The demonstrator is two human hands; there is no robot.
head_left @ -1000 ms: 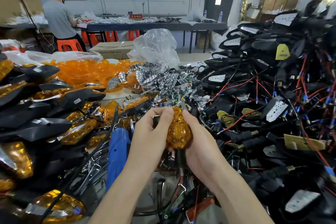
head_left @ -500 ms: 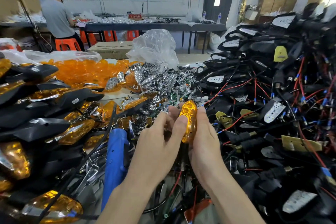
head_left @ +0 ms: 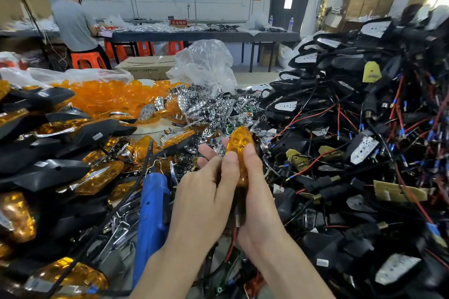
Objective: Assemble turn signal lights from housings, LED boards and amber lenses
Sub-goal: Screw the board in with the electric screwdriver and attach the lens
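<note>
both forearms come up from the bottom edge and meet at the middle, wrists near each other, palms turned inward. the left hand (head_left: 204, 192) lies with its back to the camera; its thumb presses along the left edge of the light (head_left: 239, 153), and its fingers reach past behind it, their tips showing just to the left of the lens. the right hand (head_left: 261, 201) wraps the light from the right, thumb laid up the front of the lens, its other fingers hidden behind. so both hands hold the one light, pinched tight between them, raised above the heap.

the light stands nearly upright, pointed tip up. its lens (head_left: 239, 138) is clear amber with round bubble shapes moulded in its face, glossy under the room light. the housing is mostly hidden by the hands. below the palms a dark stem (head_left: 237, 218) and a red wire (head_left: 229, 247) hang down.

just left of the left wrist lies a blue tool (head_left: 153, 213). farther left is a stack of finished lights (head_left: 48, 141), black with amber fronts. beyond the hands lie loose lenses (head_left: 109, 97) and silvery boards (head_left: 206, 107), with a plastic bag (head_left: 206, 63) behind. to the right rises a pile of black housings (head_left: 364, 141) tangled with red wires. at a far table a person (head_left: 73, 26) stands, back turned.
</note>
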